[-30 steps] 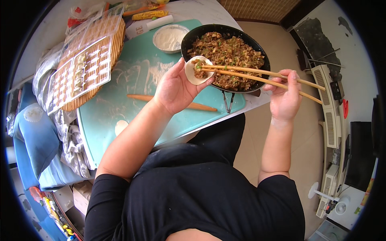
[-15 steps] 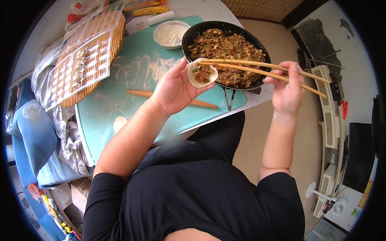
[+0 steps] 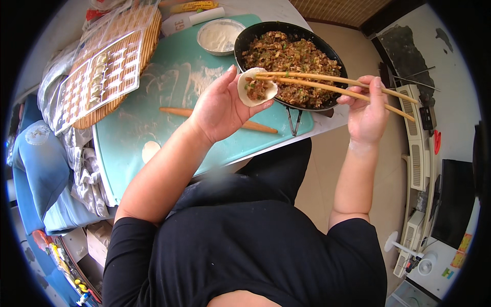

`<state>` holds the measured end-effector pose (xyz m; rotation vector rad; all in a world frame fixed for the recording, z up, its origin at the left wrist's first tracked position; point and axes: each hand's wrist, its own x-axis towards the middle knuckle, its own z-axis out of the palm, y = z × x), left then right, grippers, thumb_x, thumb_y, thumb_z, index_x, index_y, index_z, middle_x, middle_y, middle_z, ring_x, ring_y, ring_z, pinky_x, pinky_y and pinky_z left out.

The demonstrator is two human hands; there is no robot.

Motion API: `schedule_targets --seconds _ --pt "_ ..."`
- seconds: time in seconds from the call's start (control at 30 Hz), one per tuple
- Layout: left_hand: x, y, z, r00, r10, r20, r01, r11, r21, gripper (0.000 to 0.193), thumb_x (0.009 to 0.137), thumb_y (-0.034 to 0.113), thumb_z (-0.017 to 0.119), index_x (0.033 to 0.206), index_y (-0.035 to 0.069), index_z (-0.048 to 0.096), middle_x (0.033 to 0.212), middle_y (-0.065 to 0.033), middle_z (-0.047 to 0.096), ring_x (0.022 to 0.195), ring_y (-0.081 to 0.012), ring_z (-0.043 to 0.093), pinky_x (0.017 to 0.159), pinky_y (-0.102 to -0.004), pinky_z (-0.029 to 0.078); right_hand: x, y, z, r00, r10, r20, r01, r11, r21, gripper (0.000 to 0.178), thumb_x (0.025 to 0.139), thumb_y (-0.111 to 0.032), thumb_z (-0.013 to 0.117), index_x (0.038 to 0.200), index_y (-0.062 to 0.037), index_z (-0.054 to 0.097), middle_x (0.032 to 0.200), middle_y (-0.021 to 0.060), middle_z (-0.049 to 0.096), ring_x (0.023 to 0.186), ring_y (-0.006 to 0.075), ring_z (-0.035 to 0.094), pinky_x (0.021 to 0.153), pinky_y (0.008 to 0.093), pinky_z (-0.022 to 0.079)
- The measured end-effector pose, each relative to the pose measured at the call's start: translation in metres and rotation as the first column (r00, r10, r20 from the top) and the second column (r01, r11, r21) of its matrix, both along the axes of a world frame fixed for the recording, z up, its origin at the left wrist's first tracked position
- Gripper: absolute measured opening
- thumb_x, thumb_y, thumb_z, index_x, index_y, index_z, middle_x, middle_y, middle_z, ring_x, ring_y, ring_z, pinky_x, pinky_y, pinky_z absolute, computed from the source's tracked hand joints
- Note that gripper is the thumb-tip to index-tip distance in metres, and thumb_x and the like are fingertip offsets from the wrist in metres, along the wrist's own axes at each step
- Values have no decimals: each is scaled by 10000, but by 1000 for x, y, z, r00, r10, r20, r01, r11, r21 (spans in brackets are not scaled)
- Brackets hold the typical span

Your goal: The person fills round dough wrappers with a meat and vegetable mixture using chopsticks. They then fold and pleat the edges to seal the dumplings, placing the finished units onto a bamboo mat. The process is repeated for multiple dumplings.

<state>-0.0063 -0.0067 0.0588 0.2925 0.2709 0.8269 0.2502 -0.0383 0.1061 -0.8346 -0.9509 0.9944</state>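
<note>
A round dumpling wrapper (image 3: pixel 244 95) lies across the fingers of my left hand (image 3: pixel 219 110), held up over the teal mat. Chopped filling (image 3: pixel 257 90) is heaped in its middle. My right hand (image 3: pixel 367 110) grips a pair of long wooden chopsticks (image 3: pixel 327 83), whose tips touch the wrapper's upper part by the filling. Behind the chopsticks sits a black pan (image 3: pixel 239 45) full of the same chopped filling. A wooden rolling pin (image 3: pixel 260 127) rests on the mat, partly hidden behind my left hand and forearm.
The teal mat (image 3: pixel 123 153) carries smears of flour and a loose wrapper (image 3: pixel 151 152). A bowl of flour (image 3: pixel 221 37) stands beside the pan. At the left, a clear plastic tray (image 3: pixel 134 77) with a row of dumplings lies on a round woven tray (image 3: pixel 152 41).
The filling now looks spread further toward the left side of the wrapper. Both hands have barely moved, and the view has shifted slightly.
</note>
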Motion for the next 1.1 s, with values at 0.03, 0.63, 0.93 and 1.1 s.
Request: schedule_targets --seconds 0.03,0.63,0.93,1.1 --pt "-1 0 0 1000 4 5 -4 1000 -8 517 956 382 312 1272 -21 377 1273 -171 456 1162 -308 468 993 -422 390 3 1 2 1000 -17 0 17 1000 7 291 933 -265 435 897 1 547 687 101 588 544 195 578 520 326 534" --pt "-3 -8 1 996 -63 65 64 998 -9 587 947 414 323 1314 -44 310 1340 -229 355 1232 -392 370 991 -428 390 21 27 -2 962 228 -151 -246 963 -115 266 916 -265 485 875 -21 581 668 81 593 541 178 575 489 312 522" --pt "-4 -10 1 996 1 94 6 997 -77 550 949 420 310 1257 -30 386 1270 -173 458 1170 -301 455 1002 -431 368 16 2 12 998 6 -59 -8 999 -42 278 920 -266 471 866 -7 558 653 93 575 541 194 573 486 328 510" --pt "-4 -8 0 989 56 136 -45 996 -81 539 946 406 322 1269 -22 381 1282 -175 446 1182 -303 443 1017 -433 351 0 -10 13 998 -59 39 60 997 -39 275 925 -257 460 886 -1 550 658 98 582 518 203 573 502 328 525"
